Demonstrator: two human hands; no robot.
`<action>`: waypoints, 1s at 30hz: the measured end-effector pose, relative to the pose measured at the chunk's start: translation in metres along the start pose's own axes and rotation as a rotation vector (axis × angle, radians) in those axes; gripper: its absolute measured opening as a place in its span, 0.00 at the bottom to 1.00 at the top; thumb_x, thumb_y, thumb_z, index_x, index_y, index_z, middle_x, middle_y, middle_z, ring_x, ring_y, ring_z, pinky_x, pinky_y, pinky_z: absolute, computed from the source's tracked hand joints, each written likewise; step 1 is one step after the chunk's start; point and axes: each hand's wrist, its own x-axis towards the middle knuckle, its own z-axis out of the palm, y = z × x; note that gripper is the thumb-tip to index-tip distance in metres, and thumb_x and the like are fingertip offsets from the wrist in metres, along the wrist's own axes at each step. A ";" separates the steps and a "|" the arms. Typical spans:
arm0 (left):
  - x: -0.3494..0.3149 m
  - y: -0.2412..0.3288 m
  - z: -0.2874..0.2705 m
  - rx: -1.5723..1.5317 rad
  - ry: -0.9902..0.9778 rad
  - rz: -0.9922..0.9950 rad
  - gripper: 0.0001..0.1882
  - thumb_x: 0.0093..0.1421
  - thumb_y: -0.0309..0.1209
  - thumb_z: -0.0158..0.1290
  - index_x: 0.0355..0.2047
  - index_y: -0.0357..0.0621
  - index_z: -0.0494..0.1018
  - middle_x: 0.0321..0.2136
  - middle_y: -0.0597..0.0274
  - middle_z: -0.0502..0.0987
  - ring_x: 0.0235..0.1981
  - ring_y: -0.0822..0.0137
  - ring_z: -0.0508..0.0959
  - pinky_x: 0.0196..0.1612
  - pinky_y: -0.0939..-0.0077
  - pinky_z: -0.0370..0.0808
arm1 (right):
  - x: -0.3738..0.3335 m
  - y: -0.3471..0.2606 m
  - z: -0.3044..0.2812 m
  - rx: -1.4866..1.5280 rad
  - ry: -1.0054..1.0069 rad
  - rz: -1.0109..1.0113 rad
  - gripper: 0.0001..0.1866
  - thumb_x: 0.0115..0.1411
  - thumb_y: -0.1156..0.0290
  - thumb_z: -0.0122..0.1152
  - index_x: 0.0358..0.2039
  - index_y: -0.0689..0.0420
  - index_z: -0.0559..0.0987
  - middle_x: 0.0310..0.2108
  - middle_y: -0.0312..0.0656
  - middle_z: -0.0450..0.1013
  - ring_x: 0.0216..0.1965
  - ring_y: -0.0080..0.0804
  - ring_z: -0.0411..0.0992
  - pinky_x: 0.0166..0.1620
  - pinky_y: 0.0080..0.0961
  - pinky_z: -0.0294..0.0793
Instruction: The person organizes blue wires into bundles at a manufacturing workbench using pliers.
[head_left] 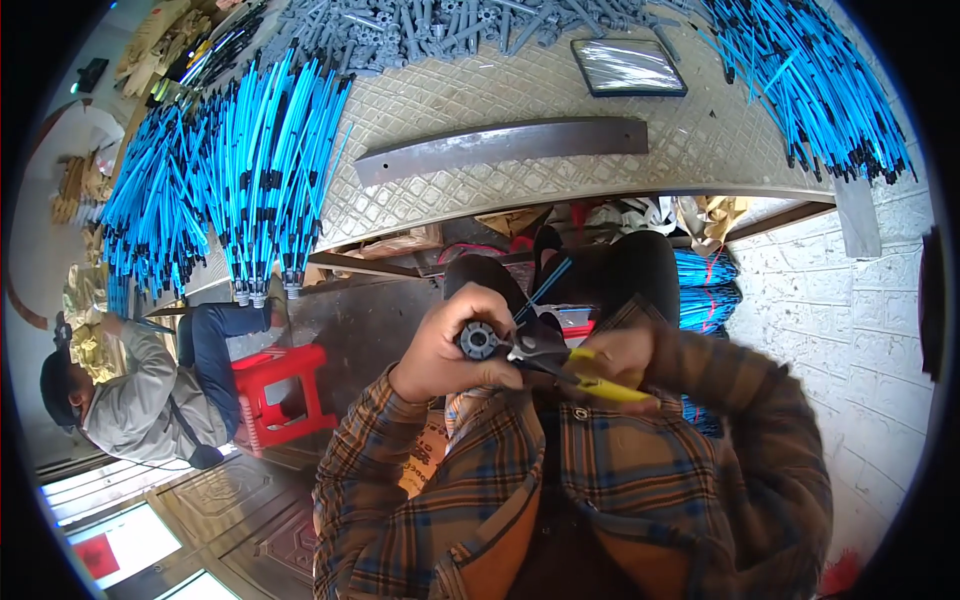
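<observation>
My left hand (435,350) is wrapped round a grey round plastic piece (478,341), whose end face has a ring of small holes about a larger central one. Thin blue rods (550,280) stick out just beyond that hand; whether they join the grey piece is hidden. A pair of pliers (612,389) with yellow handles is gripped in my right hand (625,357), slightly blurred. The metal jaws are close beside the grey piece, over my left thumb; I cannot tell whether they touch it. Both hands are in front of my chest, above my lap.
On the patterned table lie a curved metal bar (500,148), a dark tray of shiny thin strands (630,66) and a heap of grey plastic parts (430,30). Blue rod bundles (265,160) overhang its left edge. A person (150,385) sits at left near a red stool (280,395).
</observation>
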 end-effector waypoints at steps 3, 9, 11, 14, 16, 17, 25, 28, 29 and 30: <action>0.004 0.004 -0.002 -0.012 -0.074 0.033 0.25 0.37 0.31 0.69 0.34 0.41 0.68 0.30 0.63 0.72 0.32 0.72 0.72 0.36 0.78 0.68 | 0.016 0.017 0.000 0.106 -0.212 -0.069 0.29 0.54 0.62 0.57 0.49 0.65 0.59 0.19 0.50 0.70 0.17 0.36 0.72 0.20 0.31 0.73; 0.007 0.000 -0.004 -0.060 0.137 0.056 0.22 0.39 0.28 0.67 0.34 0.40 0.70 0.32 0.62 0.72 0.32 0.73 0.71 0.37 0.80 0.67 | -0.002 0.000 0.004 -0.277 0.103 -0.278 0.31 0.53 0.66 0.59 0.53 0.65 0.58 0.19 0.47 0.70 0.17 0.32 0.72 0.22 0.28 0.74; 0.011 0.001 -0.003 -0.170 0.168 -0.031 0.21 0.39 0.27 0.66 0.33 0.40 0.70 0.32 0.63 0.72 0.32 0.73 0.72 0.37 0.80 0.67 | -0.006 0.001 0.008 -0.102 0.104 -0.193 0.28 0.55 0.66 0.54 0.52 0.65 0.59 0.19 0.46 0.70 0.16 0.30 0.71 0.20 0.26 0.73; 0.007 0.001 -0.008 -0.187 0.136 -0.068 0.20 0.40 0.25 0.65 0.33 0.40 0.70 0.32 0.63 0.72 0.33 0.73 0.72 0.38 0.80 0.67 | -0.009 0.005 0.012 0.156 0.098 -0.060 0.23 0.58 0.66 0.48 0.51 0.65 0.61 0.18 0.43 0.69 0.14 0.28 0.69 0.17 0.22 0.71; 0.018 0.001 -0.010 -0.121 0.010 -0.027 0.19 0.39 0.24 0.65 0.33 0.39 0.70 0.33 0.64 0.72 0.34 0.73 0.71 0.39 0.79 0.67 | 0.022 0.068 -0.009 0.402 -0.222 -0.232 0.22 0.58 0.67 0.47 0.51 0.64 0.61 0.19 0.44 0.70 0.15 0.29 0.70 0.18 0.22 0.72; 0.016 0.001 -0.010 -0.118 0.018 -0.031 0.19 0.39 0.24 0.65 0.33 0.39 0.70 0.33 0.64 0.72 0.34 0.73 0.71 0.39 0.79 0.67 | 0.022 0.061 -0.006 0.402 -0.229 -0.227 0.22 0.58 0.67 0.47 0.51 0.64 0.61 0.19 0.44 0.70 0.15 0.29 0.70 0.18 0.22 0.72; 0.008 -0.005 -0.014 -0.224 0.200 -0.083 0.20 0.38 0.23 0.64 0.33 0.39 0.71 0.33 0.65 0.72 0.34 0.74 0.71 0.39 0.80 0.67 | -0.003 0.001 0.022 -0.831 0.532 -0.539 0.26 0.53 0.66 0.54 0.50 0.65 0.62 0.23 0.45 0.70 0.19 0.29 0.72 0.23 0.22 0.73; 0.020 0.005 -0.012 -0.117 0.094 -0.097 0.22 0.37 0.29 0.64 0.34 0.36 0.70 0.31 0.59 0.74 0.31 0.72 0.72 0.36 0.79 0.69 | 0.012 0.045 0.001 0.013 0.265 -0.155 0.27 0.56 0.63 0.51 0.52 0.65 0.60 0.17 0.45 0.69 0.15 0.28 0.70 0.18 0.22 0.71; 0.029 0.003 -0.012 -0.118 0.082 -0.085 0.22 0.37 0.29 0.64 0.34 0.36 0.70 0.31 0.59 0.74 0.31 0.72 0.72 0.36 0.79 0.69 | 0.038 0.099 -0.028 0.112 0.170 -0.225 0.27 0.55 0.64 0.51 0.52 0.65 0.59 0.18 0.46 0.69 0.16 0.28 0.71 0.20 0.23 0.72; 0.028 0.001 -0.014 -0.111 0.066 -0.049 0.23 0.38 0.29 0.64 0.35 0.36 0.70 0.31 0.59 0.74 0.31 0.72 0.72 0.36 0.79 0.69 | 0.053 0.126 -0.043 0.208 0.051 -0.282 0.27 0.55 0.65 0.51 0.52 0.65 0.59 0.19 0.46 0.69 0.17 0.28 0.72 0.22 0.24 0.72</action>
